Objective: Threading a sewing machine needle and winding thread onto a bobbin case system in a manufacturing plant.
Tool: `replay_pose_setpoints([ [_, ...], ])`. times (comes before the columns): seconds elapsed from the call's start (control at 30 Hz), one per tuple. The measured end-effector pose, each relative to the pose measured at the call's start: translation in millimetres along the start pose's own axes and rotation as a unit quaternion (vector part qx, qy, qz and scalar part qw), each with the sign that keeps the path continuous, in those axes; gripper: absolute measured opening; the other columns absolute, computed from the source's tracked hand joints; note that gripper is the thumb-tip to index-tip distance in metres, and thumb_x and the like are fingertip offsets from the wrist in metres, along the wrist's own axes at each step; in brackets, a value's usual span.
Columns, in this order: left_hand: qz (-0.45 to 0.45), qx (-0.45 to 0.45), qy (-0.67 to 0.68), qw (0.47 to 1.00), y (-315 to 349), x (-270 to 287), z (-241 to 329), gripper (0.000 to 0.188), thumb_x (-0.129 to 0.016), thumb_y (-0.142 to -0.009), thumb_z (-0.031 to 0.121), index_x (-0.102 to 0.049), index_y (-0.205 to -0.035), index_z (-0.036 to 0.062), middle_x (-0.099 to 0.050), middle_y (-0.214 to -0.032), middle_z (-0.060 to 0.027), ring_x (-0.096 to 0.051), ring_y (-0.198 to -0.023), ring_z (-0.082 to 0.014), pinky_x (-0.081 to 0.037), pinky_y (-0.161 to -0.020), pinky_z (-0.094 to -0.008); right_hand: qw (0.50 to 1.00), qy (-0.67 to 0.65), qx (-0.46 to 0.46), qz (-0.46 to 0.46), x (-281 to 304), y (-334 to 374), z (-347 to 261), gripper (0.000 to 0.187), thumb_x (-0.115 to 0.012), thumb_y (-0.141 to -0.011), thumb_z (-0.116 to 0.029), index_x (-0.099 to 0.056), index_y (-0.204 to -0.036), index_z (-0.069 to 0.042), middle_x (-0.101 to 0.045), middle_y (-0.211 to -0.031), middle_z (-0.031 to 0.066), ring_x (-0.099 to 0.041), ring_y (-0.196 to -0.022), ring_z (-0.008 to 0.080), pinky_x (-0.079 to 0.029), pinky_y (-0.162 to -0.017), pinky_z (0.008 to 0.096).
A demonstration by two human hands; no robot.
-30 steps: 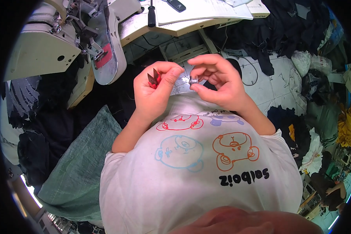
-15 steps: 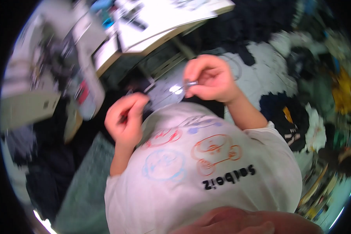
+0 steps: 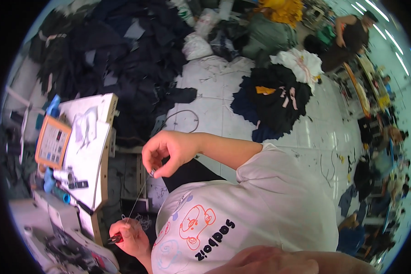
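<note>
My right hand (image 3: 171, 153) is closed, with thumb and fingertips pinching a small silvery bobbin case (image 3: 152, 173). A thin pale thread (image 3: 137, 199) runs taut from it down to my left hand (image 3: 131, 235). The fingers of that hand are closed around a pair of small red-handled thread snips (image 3: 116, 238), whose dark tip sticks out to the left. Beside the left hand lies a loose tangle of pale thread (image 3: 144, 222) over something dark. Both hands are in the air in front of my white printed shirt.
On the left stands a white sewing table (image 3: 89, 157) with an orange-framed control panel (image 3: 53, 142), thread spools (image 3: 63, 176) and a sewing machine (image 3: 59, 228). Dark cloth is heaped (image 3: 123, 59) beyond it. More garments (image 3: 278, 98) lie on the tiled floor. A person (image 3: 354, 34) stands far right.
The view has swung to the right, so the table now sits at the left and more floor shows. The thread stays stretched between my hands. The red snips now show clearly in my left hand.
</note>
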State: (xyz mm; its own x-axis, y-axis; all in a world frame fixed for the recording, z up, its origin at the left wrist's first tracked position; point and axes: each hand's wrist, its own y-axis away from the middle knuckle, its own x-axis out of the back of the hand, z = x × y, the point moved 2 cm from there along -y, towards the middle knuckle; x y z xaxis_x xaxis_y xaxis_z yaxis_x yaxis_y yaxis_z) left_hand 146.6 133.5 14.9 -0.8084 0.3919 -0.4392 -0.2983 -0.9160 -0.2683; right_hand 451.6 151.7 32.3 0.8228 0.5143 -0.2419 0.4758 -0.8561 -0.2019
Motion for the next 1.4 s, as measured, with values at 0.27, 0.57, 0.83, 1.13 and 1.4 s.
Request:
replay_pose_setpoints([
  [0.27, 0.013, 0.075, 0.191, 0.979, -36.9, -31.8, -15.5, 0.028, -0.053, -0.105, 0.018, -0.052, -0.128, 0.0021, -0.027, -0.063, 0.0054, -0.028, -0.050, -0.0054, -0.028, -0.040, -0.0193, 0.999, 0.008, 0.030, 0.010, -19.4, 20.8, 6.6, 0.017, -0.079, -0.083, -0.005, -0.066, -0.093, -0.002, -0.069, -0.085, 0.0017, -0.062, -0.071, 0.0075, -0.051, -0.063, 0.0233],
  [0.57, -0.255, 0.039, -0.462, 0.849, -71.7, -51.3, -60.8, 0.021, -0.056, -0.089, -0.003, -0.066, -0.108, -0.0004, -0.047, -0.066, 0.0002, -0.038, -0.058, -0.0083, -0.031, -0.053, -0.0228, 0.977, -0.077, 0.124, 0.153, -26.2, 31.2, 2.1, 0.014, -0.075, -0.087, -0.006, -0.062, -0.091, -0.003, -0.064, -0.083, 0.0015, -0.061, -0.073, 0.0063, -0.050, -0.064, 0.0232],
  [0.83, -0.288, 0.191, 0.292, 0.892, -86.5, -57.7, -47.2, 0.031, -0.045, -0.107, 0.024, -0.039, -0.079, 0.0127, -0.029, -0.058, 0.0044, -0.026, -0.048, -0.0067, -0.027, -0.040, -0.0247, 0.986, 0.071, 0.082, 0.124, -20.7, 55.6, 2.9, 0.014, -0.075, -0.083, -0.004, -0.062, -0.089, -0.004, -0.063, -0.077, 0.0002, -0.057, -0.065, 0.0051, -0.047, -0.059, 0.0217],
  [1.13, -0.236, 0.254, 0.351, 0.870, -104.8, -79.1, -44.7, 0.032, -0.035, -0.109, 0.024, -0.034, -0.079, 0.0129, -0.026, -0.061, 0.0027, -0.022, -0.051, -0.0097, -0.026, -0.045, -0.0265, 0.940, 0.158, 0.154, 0.260, -4.6, 70.9, -11.1, 0.016, -0.077, -0.080, -0.004, -0.062, -0.085, -0.001, -0.064, -0.072, 0.0042, -0.060, -0.059, 0.0079, -0.047, -0.051, 0.0216],
  [1.4, -0.219, 0.294, 0.411, 0.835, -124.9, -88.6, -55.8, 0.037, -0.037, -0.108, 0.021, -0.033, -0.072, 0.0141, -0.026, -0.061, 0.0035, -0.018, -0.048, -0.0083, -0.022, -0.042, -0.0265, 0.940, -0.047, 0.160, 0.298, 7.8, 106.4, -16.7, 0.016, -0.074, -0.083, -0.002, -0.061, -0.091, -0.002, -0.064, -0.073, 0.0044, -0.062, -0.058, 0.0092, -0.051, -0.050, 0.0228],
])
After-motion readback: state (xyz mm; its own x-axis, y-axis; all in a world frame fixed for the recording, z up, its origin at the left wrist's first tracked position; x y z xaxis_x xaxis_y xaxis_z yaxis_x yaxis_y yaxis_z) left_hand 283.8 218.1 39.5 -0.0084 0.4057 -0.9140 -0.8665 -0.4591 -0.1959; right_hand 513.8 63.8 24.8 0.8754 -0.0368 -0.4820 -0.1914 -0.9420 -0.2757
